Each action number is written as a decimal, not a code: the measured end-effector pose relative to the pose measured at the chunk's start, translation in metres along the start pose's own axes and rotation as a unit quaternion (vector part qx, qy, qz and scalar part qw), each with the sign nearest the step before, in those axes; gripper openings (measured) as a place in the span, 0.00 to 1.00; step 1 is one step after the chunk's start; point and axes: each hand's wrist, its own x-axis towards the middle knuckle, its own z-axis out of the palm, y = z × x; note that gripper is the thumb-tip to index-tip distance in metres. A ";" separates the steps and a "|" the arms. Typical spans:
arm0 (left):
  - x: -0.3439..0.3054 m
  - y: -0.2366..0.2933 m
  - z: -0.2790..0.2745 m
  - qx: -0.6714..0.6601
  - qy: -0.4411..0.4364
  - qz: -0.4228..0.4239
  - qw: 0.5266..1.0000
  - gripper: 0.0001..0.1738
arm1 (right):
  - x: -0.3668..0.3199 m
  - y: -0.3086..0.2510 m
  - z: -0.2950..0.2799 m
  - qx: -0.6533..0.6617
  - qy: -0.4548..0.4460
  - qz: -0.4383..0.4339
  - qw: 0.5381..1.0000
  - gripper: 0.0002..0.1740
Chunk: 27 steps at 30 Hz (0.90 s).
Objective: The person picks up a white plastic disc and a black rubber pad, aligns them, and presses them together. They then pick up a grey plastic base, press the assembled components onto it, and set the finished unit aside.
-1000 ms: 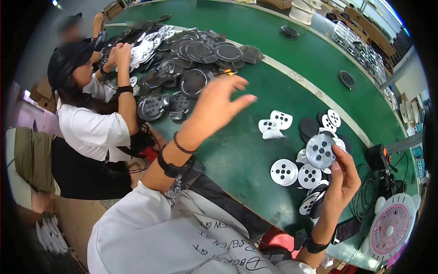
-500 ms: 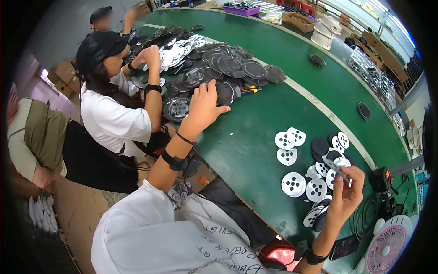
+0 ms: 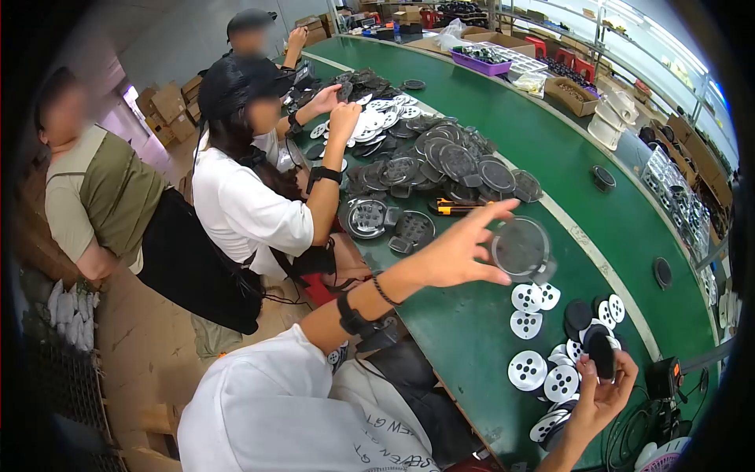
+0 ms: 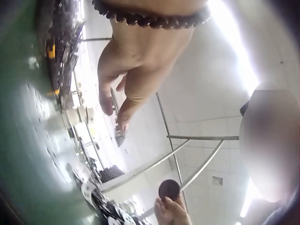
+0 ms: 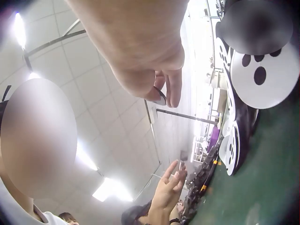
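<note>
Left hand (image 3: 452, 256) pinches a clear round case (image 3: 521, 248) by its side, with the thumb and fingers spread around the edge. Right hand (image 3: 602, 400) pinches a black disc (image 3: 602, 354) and holds it up. Both are up over the green desk (image 3: 464, 326), well apart from each other.

The clear case is round and flat like a little plate. You can see through it, and it looks a bit grey. It has a darker rim and a small tab at its lower right. The black disc is round and dark all over, and it is tilted, so it looks thin.

Under the right hand is a messy heap of white discs (image 3: 528, 370) with dark round holes, and black discs (image 3: 578, 315) are mixed in. The right hand and its disc hide part of this heap. Three more white discs lie just below the clear case in the head view.

Farther off is a big pile of dark clear cases (image 3: 440, 161), with a yellow and black tool (image 3: 452, 207) beside it. Past that pile, a person in a white shirt (image 3: 252, 212) sits at the desk. A purple tray (image 3: 481, 63) stands at the far side
</note>
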 end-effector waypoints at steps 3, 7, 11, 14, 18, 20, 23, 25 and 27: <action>0.025 -0.007 0.019 -0.088 -0.064 -0.015 0.994 0.59 | 0.004 0.011 -0.013 -0.023 -0.026 -0.046 0.998 0.14; 0.064 -0.022 0.047 -0.146 -0.114 -0.015 0.983 0.51 | 0.006 0.009 -0.011 -0.055 -0.007 -0.089 0.995 0.12; 0.074 -0.012 0.067 -0.104 -0.152 -0.013 0.983 0.47 | 0.002 0.008 -0.014 -0.103 -0.006 -0.113 0.988 0.11; 0.075 -0.025 0.074 -0.079 -0.185 0.050 0.978 0.45 | 0.002 0.013 -0.022 -0.127 -0.068 -0.150 0.978 0.10; 0.068 -0.030 0.067 -0.062 -0.219 0.076 0.971 0.46 | 0.000 0.018 -0.015 -0.143 -0.026 -0.074 0.987 0.15; 0.062 -0.037 0.071 -0.065 -0.182 0.098 0.976 0.41 | -0.006 0.016 -0.001 -0.109 0.051 -0.081 0.989 0.16; 0.049 -0.027 0.079 0.011 -0.125 0.069 0.990 0.28 | -0.009 0.008 -0.001 -0.068 0.054 -0.022 0.996 0.22; 0.049 -0.030 0.084 -0.033 -0.132 0.036 0.990 0.22 | -0.003 0.011 -0.002 -0.031 0.035 -0.040 0.998 0.21; 0.048 -0.032 0.084 -0.028 -0.140 0.065 0.988 0.21 | 0.003 0.015 -0.004 -0.039 0.010 -0.066 0.997 0.18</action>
